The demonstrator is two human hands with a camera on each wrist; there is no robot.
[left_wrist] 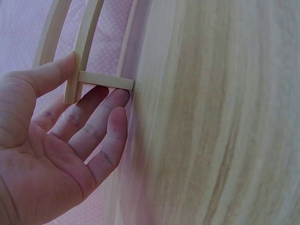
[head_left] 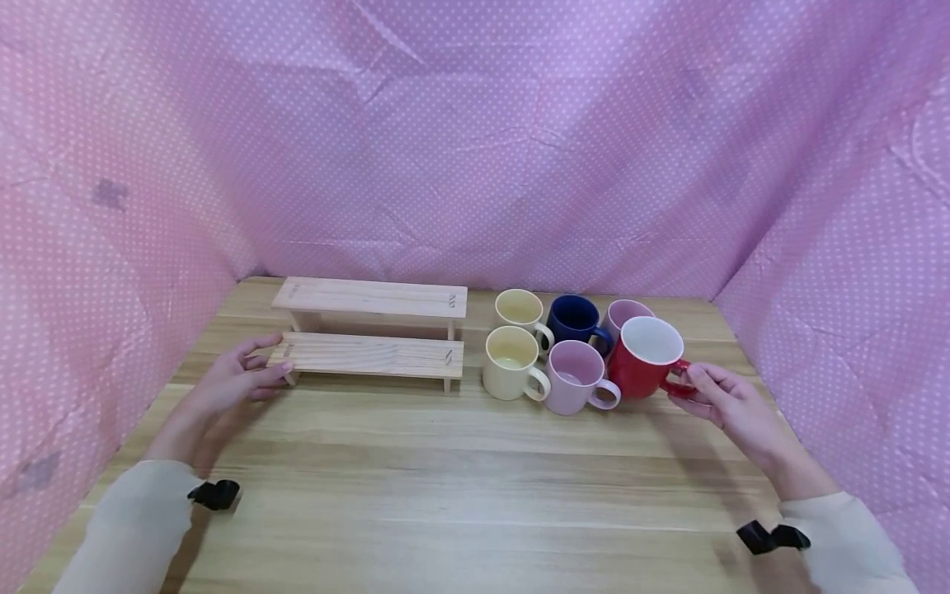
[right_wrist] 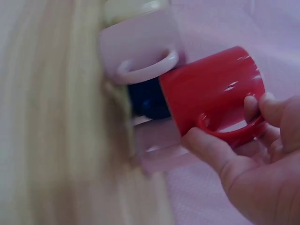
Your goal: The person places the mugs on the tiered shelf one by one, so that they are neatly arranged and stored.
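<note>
My left hand (head_left: 236, 375) grips the left end of the lower wooden display riser (head_left: 378, 355). In the left wrist view its thumb (left_wrist: 56, 72) lies on the board, while the other fingers curl beneath by the short leg (left_wrist: 107, 80). A red mug (head_left: 631, 371) with a white inside hangs by its handle from my right hand (head_left: 742, 412), raised off the table. Thumb and fingers pinch that handle (right_wrist: 234, 136) in the right wrist view. Just left of it stand a front pink mug (head_left: 567, 396), a navy mug (head_left: 573, 313) and a partly hidden pink mug (head_left: 627, 308).
Two cream mugs, a front one (head_left: 508, 375) and a rear one (head_left: 518, 307), stand between the navy and pink mugs and the risers. Behind the lower riser is a taller wooden riser (head_left: 371, 299). Pink dotted cloth (head_left: 475, 148) walls the wooden table (head_left: 445, 478) on three sides.
</note>
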